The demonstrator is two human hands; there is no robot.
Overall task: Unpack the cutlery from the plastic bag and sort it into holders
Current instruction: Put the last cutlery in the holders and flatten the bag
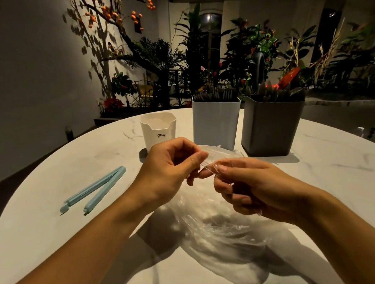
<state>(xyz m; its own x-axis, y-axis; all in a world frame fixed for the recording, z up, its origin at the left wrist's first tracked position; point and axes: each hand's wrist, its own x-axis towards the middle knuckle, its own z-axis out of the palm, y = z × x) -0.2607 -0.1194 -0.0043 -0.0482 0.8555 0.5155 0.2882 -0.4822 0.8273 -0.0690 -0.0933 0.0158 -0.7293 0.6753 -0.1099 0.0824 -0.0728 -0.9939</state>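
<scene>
Now we see our left hand and right hand both pinching the clear plastic bag mid-table, holders just beyond.

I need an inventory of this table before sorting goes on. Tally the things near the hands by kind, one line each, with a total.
Holders: 3, a white holder, a pale blue holder and a dark grey holder
Blue bag clips: 1, the blue bag clip, lying open
Clear plastic bags: 1, the plastic bag, pinched by the left hand and right hand
Total: 5
</scene>
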